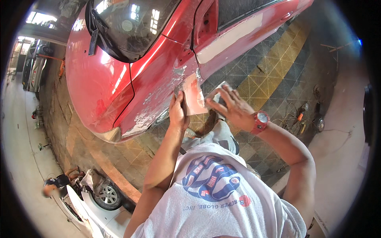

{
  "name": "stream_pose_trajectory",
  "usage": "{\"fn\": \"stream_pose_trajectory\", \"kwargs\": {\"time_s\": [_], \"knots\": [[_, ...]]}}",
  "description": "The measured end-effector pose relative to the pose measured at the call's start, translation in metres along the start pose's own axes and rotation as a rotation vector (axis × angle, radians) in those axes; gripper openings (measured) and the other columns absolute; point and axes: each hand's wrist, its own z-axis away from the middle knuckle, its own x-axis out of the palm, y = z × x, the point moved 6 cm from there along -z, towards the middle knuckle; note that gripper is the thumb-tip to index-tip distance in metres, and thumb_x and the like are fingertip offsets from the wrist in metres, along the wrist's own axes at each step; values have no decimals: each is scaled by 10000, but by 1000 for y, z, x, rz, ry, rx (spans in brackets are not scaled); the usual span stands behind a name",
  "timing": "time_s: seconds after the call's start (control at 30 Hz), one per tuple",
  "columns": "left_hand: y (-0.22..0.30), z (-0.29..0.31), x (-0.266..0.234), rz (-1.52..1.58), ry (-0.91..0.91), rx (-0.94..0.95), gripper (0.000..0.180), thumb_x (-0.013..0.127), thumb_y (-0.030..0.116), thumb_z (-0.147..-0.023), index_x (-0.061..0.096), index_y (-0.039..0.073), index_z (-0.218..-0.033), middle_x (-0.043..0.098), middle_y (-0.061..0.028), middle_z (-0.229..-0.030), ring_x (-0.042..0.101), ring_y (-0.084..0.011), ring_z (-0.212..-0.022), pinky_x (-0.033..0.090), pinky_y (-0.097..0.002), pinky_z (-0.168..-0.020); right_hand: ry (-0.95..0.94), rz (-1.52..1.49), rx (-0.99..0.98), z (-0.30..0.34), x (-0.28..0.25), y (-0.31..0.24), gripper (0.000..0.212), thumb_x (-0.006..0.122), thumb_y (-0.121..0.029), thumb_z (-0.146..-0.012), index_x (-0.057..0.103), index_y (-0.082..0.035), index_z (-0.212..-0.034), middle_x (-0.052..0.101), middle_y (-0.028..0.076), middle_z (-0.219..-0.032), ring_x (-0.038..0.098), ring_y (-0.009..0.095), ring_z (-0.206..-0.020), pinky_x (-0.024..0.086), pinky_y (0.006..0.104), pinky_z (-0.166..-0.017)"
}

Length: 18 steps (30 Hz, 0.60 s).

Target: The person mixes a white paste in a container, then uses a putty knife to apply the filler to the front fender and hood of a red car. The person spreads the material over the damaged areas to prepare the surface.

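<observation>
My left hand grips the edge of a flat, pale pink sheet, with reddish-orange smears on its upper part. Close to the sheet's right edge, my right hand is closed on a flat, pale, roughly rectangular piece; its exact kind is hard to make out. A small gap shows between the piece and the sheet. Just beyond both hands stands a red car, its side scuffed and patchy with bare, greyish spots. A long cream-coloured patch runs along its door.
Patterned dark and yellow tiles cover the floor. Cables and an orange-handled tool lie at the right by the pale wall. At the lower left are a white car part with a wheel and another person. A dark vehicle stands far left.
</observation>
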Motion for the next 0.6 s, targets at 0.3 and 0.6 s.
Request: {"fn": "stream_pose_trajectory", "kwargs": {"time_s": [0.3, 0.6], "knots": [[46, 17, 56, -871, -8, 471, 420, 531, 319, -1168, 601, -42, -1371, 713, -129, -1254, 648, -225, -1146, 488, -377, -1008, 57, 47, 150, -16, -54, 8, 742, 673, -41, -897, 585, -405, -1537, 565, 95, -1492, 459, 393, -1523, 345, 731, -1202], [39, -28, -37, -124, 227, 228, 443, 665, 274, -1107, 584, 25, -1464, 637, -125, -1463, 621, -253, -1346, 507, -437, -1166, 193, -565, 350, 37, 40, 85, 711, 618, 32, -937, 562, -249, -1588, 615, 106, -1442, 561, 319, -1399, 398, 512, -1245]]}}
